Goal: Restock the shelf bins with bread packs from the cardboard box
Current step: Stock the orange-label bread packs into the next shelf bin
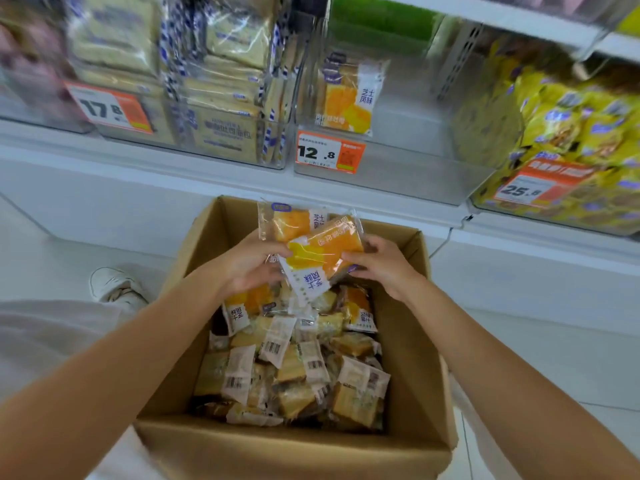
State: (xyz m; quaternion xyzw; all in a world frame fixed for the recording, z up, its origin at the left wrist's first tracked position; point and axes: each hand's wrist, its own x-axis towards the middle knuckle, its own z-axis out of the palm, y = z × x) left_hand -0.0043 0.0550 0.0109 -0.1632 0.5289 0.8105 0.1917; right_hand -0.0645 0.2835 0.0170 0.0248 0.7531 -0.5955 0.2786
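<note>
White shop shelving (207,174) fills the background, with clear bins standing in a row along it. Below it on the pale floor sits the open cardboard box (294,445), and the bread packs (294,368) inside lie in a thick, jumbled heap. Above the box's far side the left hand (249,268) grips a few orange packs (322,247) by their left side, fingers curled round them. The right hand (384,265) pinches the right edge of the top one. The middle bin (398,174), behind the 12.8 price tag (329,152), holds a single matching pack (349,95) standing near its back and otherwise looks bare. Restocking therefore seems barely begun, with nearly the whole box left to move.
</note>
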